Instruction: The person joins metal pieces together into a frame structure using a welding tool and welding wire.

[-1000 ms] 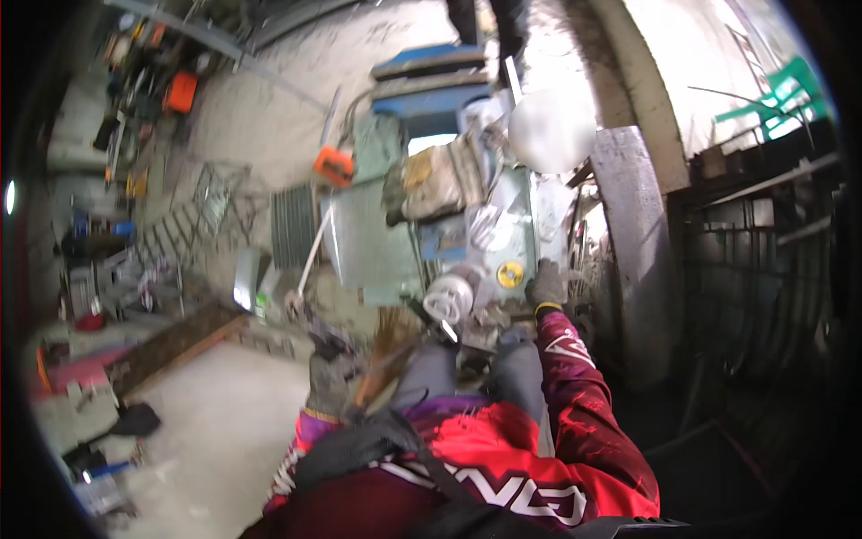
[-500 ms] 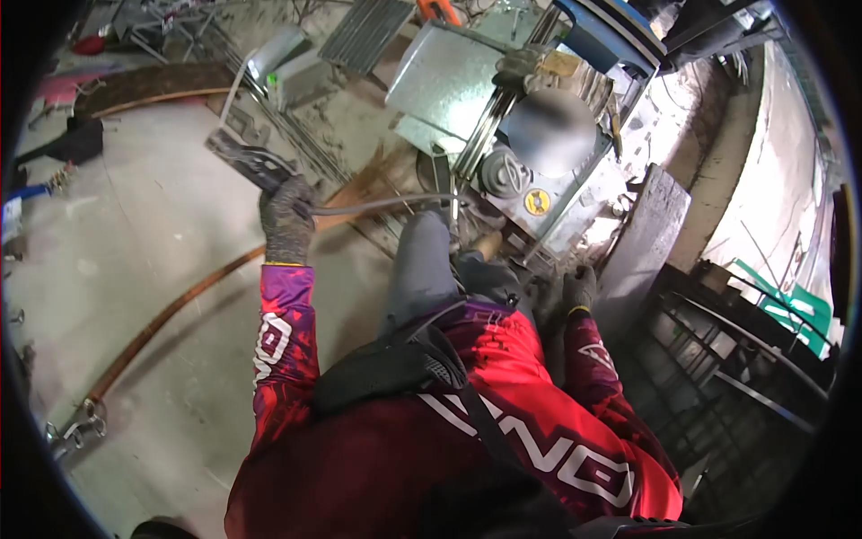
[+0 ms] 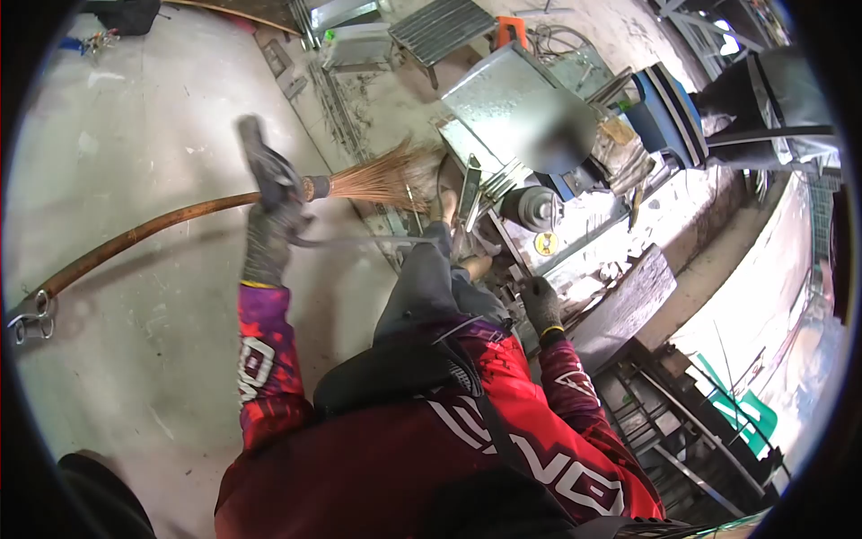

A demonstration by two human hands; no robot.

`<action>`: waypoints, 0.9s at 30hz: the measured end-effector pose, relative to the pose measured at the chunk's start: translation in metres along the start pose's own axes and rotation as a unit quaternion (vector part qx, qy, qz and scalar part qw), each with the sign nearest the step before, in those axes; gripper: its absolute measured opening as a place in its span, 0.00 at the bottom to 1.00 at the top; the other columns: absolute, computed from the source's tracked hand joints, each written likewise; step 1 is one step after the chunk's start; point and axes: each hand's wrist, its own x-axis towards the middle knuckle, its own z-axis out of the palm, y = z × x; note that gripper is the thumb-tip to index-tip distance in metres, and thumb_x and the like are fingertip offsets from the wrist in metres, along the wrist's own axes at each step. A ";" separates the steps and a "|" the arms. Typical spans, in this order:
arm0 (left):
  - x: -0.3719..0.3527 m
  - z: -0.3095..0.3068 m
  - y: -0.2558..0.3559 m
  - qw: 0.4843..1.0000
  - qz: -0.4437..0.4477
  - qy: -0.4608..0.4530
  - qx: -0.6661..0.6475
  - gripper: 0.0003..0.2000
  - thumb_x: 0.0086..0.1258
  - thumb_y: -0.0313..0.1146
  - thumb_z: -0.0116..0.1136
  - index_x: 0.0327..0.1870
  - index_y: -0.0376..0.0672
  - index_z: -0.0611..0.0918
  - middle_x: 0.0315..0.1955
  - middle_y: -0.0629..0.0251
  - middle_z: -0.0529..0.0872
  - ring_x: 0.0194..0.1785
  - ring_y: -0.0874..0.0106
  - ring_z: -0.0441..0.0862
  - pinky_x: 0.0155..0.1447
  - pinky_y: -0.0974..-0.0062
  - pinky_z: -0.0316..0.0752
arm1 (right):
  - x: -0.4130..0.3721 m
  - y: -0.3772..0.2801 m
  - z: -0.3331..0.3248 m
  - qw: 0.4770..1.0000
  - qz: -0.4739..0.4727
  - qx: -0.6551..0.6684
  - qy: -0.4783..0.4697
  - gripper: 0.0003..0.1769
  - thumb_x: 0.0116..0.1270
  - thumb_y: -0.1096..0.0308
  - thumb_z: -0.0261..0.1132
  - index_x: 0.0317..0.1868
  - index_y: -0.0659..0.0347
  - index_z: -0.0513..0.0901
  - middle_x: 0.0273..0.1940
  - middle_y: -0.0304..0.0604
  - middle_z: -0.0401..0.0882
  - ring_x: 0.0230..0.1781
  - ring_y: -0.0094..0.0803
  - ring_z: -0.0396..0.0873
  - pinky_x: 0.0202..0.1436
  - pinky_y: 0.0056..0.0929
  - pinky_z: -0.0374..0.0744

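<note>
My left hand (image 3: 274, 202), in a grey work glove, is closed round a dark clamp-like tool (image 3: 258, 153), blurred by motion. A grey cable (image 3: 359, 241) runs right from this hand toward my knee. Beneath the hand, a broom with a long curved wooden handle (image 3: 144, 227) and stiff brown bristles (image 3: 382, 178) lies across the floor. My right hand (image 3: 541, 304), also gloved, is low by my right leg, beside the metal work table. Its fingers are curled; what they hold, if anything, is hidden.
Ahead stands a low work table with a metal box (image 3: 512, 90), a dark round motor-like part (image 3: 534, 208) and a yellow disc (image 3: 545, 243). A blue machine (image 3: 660, 117) stands behind. To the right are a grey slab (image 3: 628, 301) and a dark metal rack (image 3: 673, 431).
My view has swung, shifting the scene. My left hand with the dark tool has come over the broom handle, the tool tilting more upright. My right hand has come nearer the work table.
</note>
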 end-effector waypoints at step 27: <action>0.336 0.128 0.443 0.761 0.299 -0.509 -0.271 0.19 0.75 0.24 0.48 0.66 0.30 0.71 0.58 0.43 0.79 0.61 0.56 0.79 0.69 0.52 0.70 | 0.079 -0.125 -0.023 0.922 0.155 0.147 0.324 0.17 0.61 0.70 0.65 0.51 0.62 0.81 0.45 0.47 0.79 0.43 0.38 0.80 0.45 0.32 0.80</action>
